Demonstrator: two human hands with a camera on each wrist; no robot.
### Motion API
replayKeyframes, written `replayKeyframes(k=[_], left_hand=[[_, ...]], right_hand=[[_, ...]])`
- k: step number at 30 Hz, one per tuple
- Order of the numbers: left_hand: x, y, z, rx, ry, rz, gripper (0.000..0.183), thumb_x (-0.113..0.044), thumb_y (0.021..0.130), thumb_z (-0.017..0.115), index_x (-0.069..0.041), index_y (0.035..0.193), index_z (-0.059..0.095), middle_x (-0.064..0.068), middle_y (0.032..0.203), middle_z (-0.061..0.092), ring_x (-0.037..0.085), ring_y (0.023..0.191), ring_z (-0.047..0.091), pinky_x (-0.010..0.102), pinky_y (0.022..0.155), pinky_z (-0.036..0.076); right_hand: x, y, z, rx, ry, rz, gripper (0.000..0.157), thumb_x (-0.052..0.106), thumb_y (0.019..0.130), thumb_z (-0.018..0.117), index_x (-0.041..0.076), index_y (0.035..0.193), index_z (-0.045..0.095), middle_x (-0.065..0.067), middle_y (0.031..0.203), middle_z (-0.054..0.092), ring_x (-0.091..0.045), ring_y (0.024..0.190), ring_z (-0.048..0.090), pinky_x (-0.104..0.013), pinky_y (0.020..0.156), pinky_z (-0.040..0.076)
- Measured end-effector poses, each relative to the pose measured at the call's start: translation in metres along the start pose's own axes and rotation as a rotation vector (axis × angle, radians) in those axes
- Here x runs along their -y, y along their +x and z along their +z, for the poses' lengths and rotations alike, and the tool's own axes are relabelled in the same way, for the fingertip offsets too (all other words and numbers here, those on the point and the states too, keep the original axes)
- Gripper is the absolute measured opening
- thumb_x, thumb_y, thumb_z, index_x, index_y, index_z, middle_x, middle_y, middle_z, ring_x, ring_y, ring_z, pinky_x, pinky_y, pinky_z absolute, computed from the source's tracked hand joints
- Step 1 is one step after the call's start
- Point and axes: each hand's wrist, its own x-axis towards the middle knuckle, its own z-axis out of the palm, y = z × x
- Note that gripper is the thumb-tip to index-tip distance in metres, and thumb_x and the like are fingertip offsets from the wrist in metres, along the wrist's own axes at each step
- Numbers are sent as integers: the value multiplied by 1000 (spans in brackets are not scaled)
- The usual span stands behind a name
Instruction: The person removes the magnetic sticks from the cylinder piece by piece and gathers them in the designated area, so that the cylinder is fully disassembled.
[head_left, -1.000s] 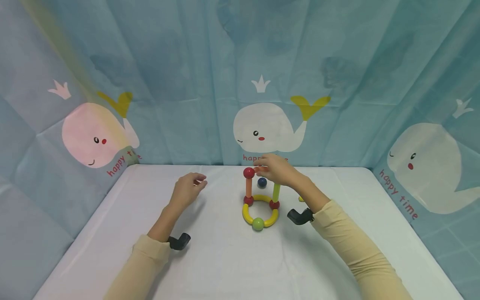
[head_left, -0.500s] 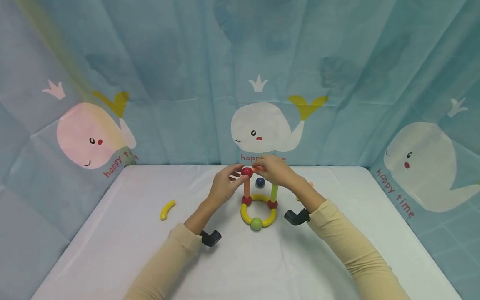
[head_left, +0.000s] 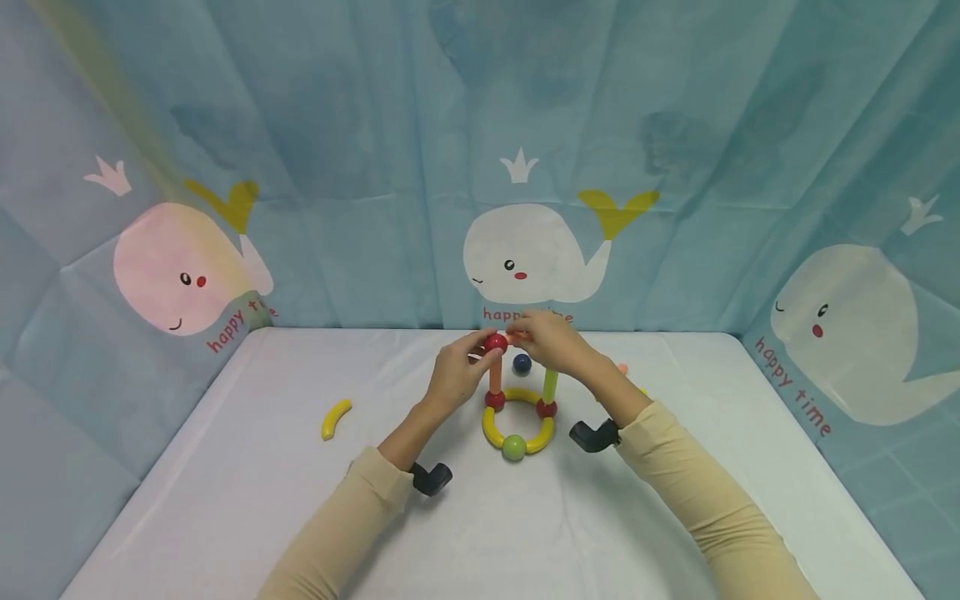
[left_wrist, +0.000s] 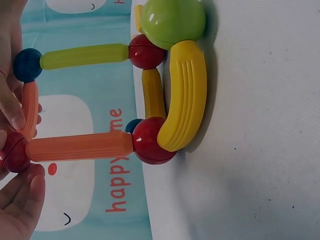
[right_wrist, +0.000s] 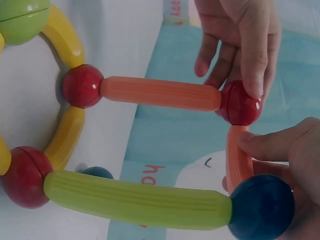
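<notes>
A ring of yellow curved rods (head_left: pixel 491 430), with a green ball (head_left: pixel 513 447) at its front, lies on the table. From its two red balls rise an orange rod (right_wrist: pixel 160 93) and a lime-green rod (right_wrist: pixel 140 200). On the orange rod's top sits a red ball (head_left: pixel 496 343), which my left hand (head_left: pixel 454 372) pinches between thumb and fingers. A blue ball (right_wrist: pixel 262 207) tops the lime-green rod. Between these top balls runs a short orange rod (right_wrist: pixel 237 155), pinched by my right hand (head_left: pixel 553 340), which hides it partly in the head view.
A loose yellow curved rod (head_left: pixel 335 418) lies on the white table (head_left: pixel 247 467) at left. Behind the ring rests a dark blue ball (head_left: pixel 522 363). Partly hidden by my right forearm are a small pinkish piece (head_left: pixel 622 368) and a bit of yellow. A whale-print curtain (head_left: pixel 375 250) stands behind.
My left hand has moved right, from apart on the left to pinching the top red ball. This uncovers the loose yellow rod. My right hand stays on the short orange rod.
</notes>
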Motion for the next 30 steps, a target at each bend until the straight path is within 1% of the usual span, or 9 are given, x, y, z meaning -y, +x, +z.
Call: replayKeyframes(k=[5,15,20,22,26,30], left_hand=[[-1,-1,0,3,7,3,40,-22,93,66,-6,130,61,10,112,72,23,98,69,34,85,59],[0,0,1,7,31,4,42,-22,93,66,-6,131,60,10,110,71,22,96,68,33,85,59],[-2,-2,1,7,44,10,42,-22,93,66,-6,131,60,11,109,71,22,94,68,32,84,59],[-2,-2,1,8,50,3,42,-22,93,66,-6,132,60,11,110,71,22,94,68,32,84,59],[-3,-2,1,8,63,-4,42,-22,93,66,-6,131,60,10,111,71,22,94,68,32,85,59],[-3,-1,1,3,63,4,41,-22,93,66,-6,130,61,10,110,72,22,94,68,32,84,59]], right_hand=[[-3,-1,2,-4,-2,-10,24,19,94,65,10,115,71,-7,107,70,-23,99,64,-38,88,56],[-3,-1,4,-10,-15,-17,22,18,94,64,9,113,71,-7,107,70,-23,98,64,-38,88,56],[-5,-4,4,13,-52,-25,18,14,94,64,9,109,73,-5,99,66,-20,90,60,-33,80,56],[-6,-4,5,21,-70,-24,17,13,93,65,9,107,74,-4,95,64,-19,87,57,-31,78,55],[-8,-4,6,21,-75,-18,16,15,93,67,9,105,74,-3,93,64,-18,86,56,-30,78,54],[-8,-3,6,31,-65,-14,17,15,93,66,9,106,74,-3,94,64,-18,86,57,-30,77,54]])
